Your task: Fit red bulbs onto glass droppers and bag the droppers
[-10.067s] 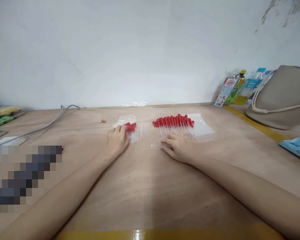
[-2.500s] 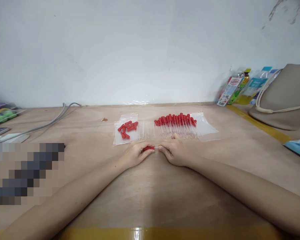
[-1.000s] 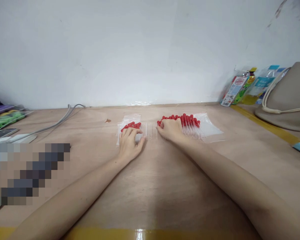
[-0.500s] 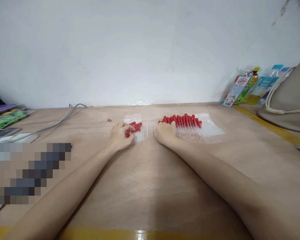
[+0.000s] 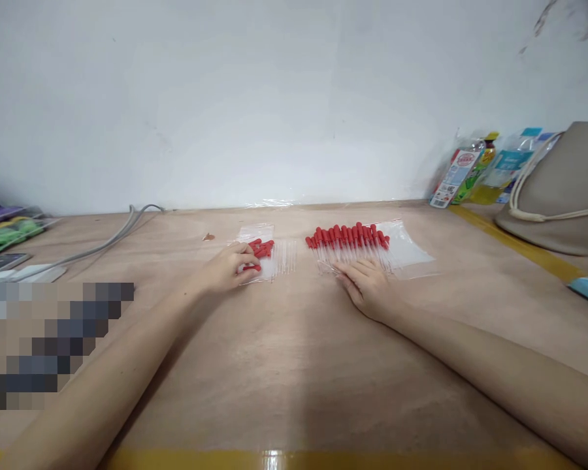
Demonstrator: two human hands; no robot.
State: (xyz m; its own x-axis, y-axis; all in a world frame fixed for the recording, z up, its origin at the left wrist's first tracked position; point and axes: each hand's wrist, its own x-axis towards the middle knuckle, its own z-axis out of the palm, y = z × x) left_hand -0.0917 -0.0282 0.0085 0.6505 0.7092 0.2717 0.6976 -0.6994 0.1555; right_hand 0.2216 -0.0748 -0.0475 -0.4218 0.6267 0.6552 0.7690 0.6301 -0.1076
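My left hand is at the left, its thumb and forefinger closed around a red rubber bulb. Beside it, several more red bulbs lie heaped on a small clear plastic bag. Thin clear tubes stand side by side just right of that bag. My right hand rests at the lower ends of a row of red-topped droppers, fingers drawn together; a thin clear line shows by the fingertips, but what they pinch is unclear. Under the droppers' right end lies a larger clear bag.
A grey cable runs along the left side of the wooden table. At the back right stand drink bottles, a carton and a beige bag. A small brown scrap lies near the wall.
My right hand has moved right and nearer, from the left end of the dropper row to the tubes' lower ends. My left hand stays by the red bulbs, turned slightly.
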